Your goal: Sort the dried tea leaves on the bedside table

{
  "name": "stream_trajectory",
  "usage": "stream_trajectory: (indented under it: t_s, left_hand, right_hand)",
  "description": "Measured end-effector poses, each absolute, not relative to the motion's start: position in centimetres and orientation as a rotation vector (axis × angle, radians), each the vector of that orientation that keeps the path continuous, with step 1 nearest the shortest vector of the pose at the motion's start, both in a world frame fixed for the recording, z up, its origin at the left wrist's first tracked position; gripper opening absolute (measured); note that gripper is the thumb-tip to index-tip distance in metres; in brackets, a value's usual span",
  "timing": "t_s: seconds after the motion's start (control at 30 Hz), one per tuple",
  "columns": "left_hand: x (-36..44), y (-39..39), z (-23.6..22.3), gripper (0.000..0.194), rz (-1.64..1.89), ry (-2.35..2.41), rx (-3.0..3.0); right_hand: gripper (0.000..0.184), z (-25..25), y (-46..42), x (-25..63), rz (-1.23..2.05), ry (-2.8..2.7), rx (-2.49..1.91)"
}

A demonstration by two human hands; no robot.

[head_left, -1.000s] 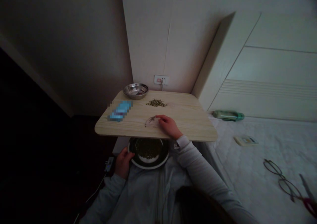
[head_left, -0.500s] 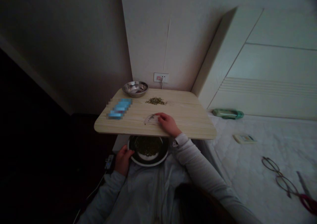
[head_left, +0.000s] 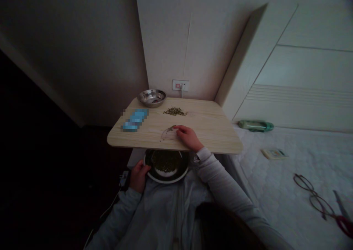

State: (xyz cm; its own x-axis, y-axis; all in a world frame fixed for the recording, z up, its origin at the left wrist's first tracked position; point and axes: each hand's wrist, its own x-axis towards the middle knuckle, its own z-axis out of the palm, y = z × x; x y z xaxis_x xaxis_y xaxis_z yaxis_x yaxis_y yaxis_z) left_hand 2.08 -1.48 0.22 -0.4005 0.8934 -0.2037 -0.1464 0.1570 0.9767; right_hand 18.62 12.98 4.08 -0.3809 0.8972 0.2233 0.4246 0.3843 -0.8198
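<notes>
My left hand (head_left: 138, 177) grips the left rim of a wide, light-rimmed bowl (head_left: 168, 181), thumb over the edge. Loose dark green-brown bits (head_left: 166, 161) lie in this bowl, held at my lap just below the table edge. On the table, my right hand (head_left: 189, 137) rests with fingers bent and index fingertip at a few small bits (head_left: 170, 129). Those bits lie by a faint, pale curved outline (head_left: 164, 133), which I cannot identify. Whatever is between the right fingers is too small to make out. Farther back spreads a pile of similar bits (head_left: 175, 111).
The small wooden table (head_left: 215, 132) carries a steel bowl (head_left: 152, 98) at back left and a blurred blue item (head_left: 135, 120). A wall socket (head_left: 180, 85) is behind. On the bed at right lie a green bottle (head_left: 255, 126), a pale box (head_left: 274, 154), glasses (head_left: 313, 194) and red-handled scissors (head_left: 344, 226).
The view has shifted slightly. My right fingers remain by the small bits, which lie a little differently near the curved outline. My left hand keeps its hold on the bowl.
</notes>
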Motion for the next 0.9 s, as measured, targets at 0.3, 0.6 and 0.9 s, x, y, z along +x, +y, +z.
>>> stream_trajectory:
  t_s: [0.3,0.6,0.9]
  left_hand:
    - [1.80,-1.41,-0.79,0.009,1.411,1.474,0.745]
    - [1.80,-1.47,-0.58,0.006,1.426,1.505,0.762]
    - [2.00,-1.56,-0.07,0.008,1.420,1.532,0.756]
  right_hand:
    - [0.030,4.58,12.68,18.60,0.898,-2.029,-1.096]
    - [0.030,4.55,12.59,18.63,0.886,-2.078,-1.086]
    - [0.029,4.67,12.50,18.63,0.881,-2.088,-1.077]
